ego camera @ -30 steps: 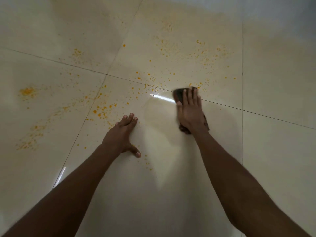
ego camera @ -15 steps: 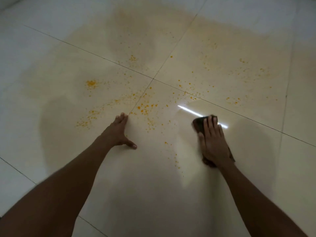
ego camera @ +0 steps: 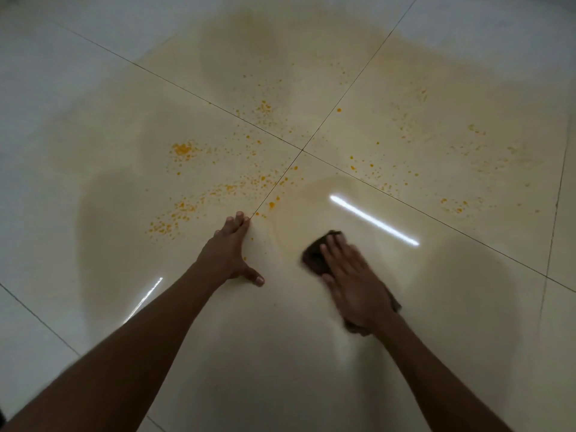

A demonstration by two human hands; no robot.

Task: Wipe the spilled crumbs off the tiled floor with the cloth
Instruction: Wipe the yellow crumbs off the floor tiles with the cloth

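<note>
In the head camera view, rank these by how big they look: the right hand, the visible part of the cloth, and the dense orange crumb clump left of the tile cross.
1. Right hand, flat on the cloth.
2. Cloth, mostly hidden under that hand.
3. Crumb clump, which lies farther away, so its true size is unsure.

Right hand [ego camera: 352, 280] is flat on a dark cloth [ego camera: 316, 255], pressing it onto the glossy cream tiled floor [ego camera: 280, 353]; cloth pokes out past the fingers and by the wrist. Left hand [ego camera: 229, 249] is planted just left of the cloth, fingers straight, thumb out. Orange crumbs [ego camera: 199, 207] are scattered beyond the cloth, thickest to its far left, thinner to its far right.
</note>
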